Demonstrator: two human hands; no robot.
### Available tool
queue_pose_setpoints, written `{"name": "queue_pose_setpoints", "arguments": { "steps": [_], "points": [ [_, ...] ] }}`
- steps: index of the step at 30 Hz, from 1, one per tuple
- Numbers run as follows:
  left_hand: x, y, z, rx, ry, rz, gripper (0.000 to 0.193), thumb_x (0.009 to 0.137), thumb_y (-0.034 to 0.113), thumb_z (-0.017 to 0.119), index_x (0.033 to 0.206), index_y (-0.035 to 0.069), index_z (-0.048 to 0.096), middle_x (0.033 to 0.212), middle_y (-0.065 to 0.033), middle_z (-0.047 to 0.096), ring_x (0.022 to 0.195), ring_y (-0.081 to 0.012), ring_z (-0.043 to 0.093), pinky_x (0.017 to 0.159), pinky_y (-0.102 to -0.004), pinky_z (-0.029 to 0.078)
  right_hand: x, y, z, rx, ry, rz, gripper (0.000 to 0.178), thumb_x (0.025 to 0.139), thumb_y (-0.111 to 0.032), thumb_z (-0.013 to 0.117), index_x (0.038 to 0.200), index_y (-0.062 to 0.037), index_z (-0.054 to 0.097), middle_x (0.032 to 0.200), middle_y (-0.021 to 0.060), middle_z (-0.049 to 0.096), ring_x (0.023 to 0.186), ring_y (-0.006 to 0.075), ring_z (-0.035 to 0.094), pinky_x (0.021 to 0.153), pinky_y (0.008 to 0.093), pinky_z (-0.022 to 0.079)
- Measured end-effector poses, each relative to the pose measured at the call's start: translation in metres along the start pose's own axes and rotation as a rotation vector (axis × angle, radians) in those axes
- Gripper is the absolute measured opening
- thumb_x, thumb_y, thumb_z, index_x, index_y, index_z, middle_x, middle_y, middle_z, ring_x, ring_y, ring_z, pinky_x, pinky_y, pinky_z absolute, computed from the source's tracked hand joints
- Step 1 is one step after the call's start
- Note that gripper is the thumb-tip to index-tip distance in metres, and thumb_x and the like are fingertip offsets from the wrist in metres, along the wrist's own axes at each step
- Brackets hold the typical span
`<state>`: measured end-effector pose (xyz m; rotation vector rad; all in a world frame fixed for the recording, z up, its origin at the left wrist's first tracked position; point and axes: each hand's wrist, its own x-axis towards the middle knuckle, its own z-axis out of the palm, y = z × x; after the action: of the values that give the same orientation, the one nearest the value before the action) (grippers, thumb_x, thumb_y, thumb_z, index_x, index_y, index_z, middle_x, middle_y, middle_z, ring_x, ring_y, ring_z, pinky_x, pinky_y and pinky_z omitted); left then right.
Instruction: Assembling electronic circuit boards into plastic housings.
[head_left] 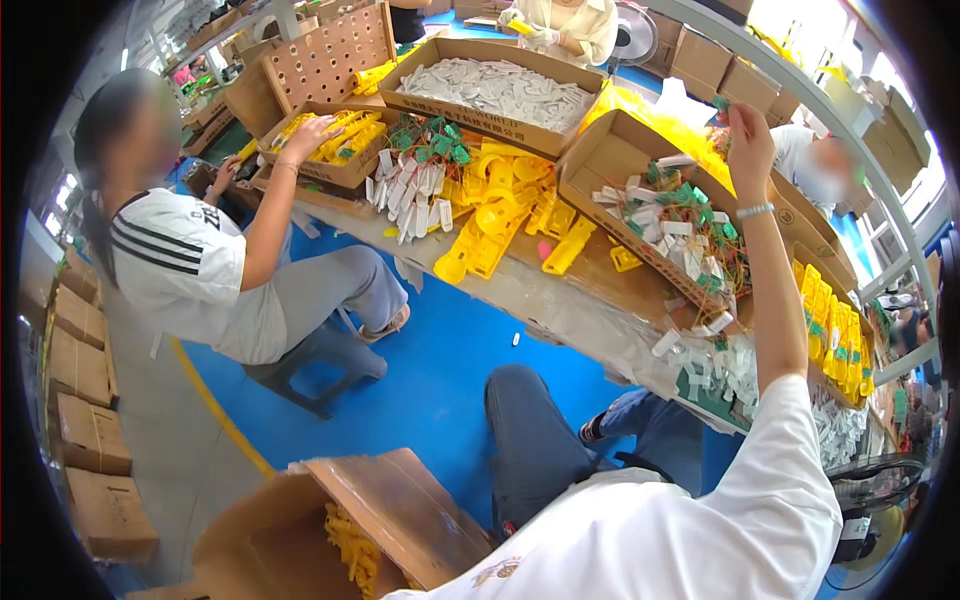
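Place: assembly workshop | long workbench (pixel 592 282) | heaped wired boards (pixel 688 192) | yellow plastic parts (pixel 497 214) | stacked cartons (pixel 92 435) | seated co-worker (pixel 190 280)

Dark printed characters and Latin letters run along the front wall of the long, open, brown cardboard box (pixel 475 112). The white T-shirt with black sleeve stripes (pixel 190 280) bears dark lettering, too small for reading.
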<state>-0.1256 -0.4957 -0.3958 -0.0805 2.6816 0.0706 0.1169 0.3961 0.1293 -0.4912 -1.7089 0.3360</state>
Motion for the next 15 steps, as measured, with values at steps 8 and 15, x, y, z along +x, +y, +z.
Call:
{"name": "queue_pose_setpoints", "arguments": {
  "steps": [8,15],
  "points": [
    [-0.113,-0.065,-0.021,-0.213,0.081,-0.183,0.051,0.092,0.023,0.054,0.133,0.005,0.030,0.125,-0.0273,0.043,0.110,-0.0398,0.048,0.091,-0.0466,0.044,0.037,-0.043,-0.027,0.475,0.084,0.041,0.021,0.094,-0.007,0.056,0.107,0.0083,0.059,0.096,0.0128,0.066,0.087,0.0189,0.067,0.083,0.0300,0.056],
    [-0.303,0.065,-0.264,-1.660,0.767,0.324,0.046,0.091,0.005,0.057,0.132,0.007,0.035,0.083,-0.0040,0.050,0.071,-0.0116,0.049,0.064,-0.0283,0.043,-0.011,-0.098,-0.084,0.851,-0.139,0.306,0.019,0.091,-0.006,0.059,0.106,0.0069,0.060,0.098,0.0124,0.065,0.087,0.0197,0.067,0.083,0.0305,0.056]
  ]
}}
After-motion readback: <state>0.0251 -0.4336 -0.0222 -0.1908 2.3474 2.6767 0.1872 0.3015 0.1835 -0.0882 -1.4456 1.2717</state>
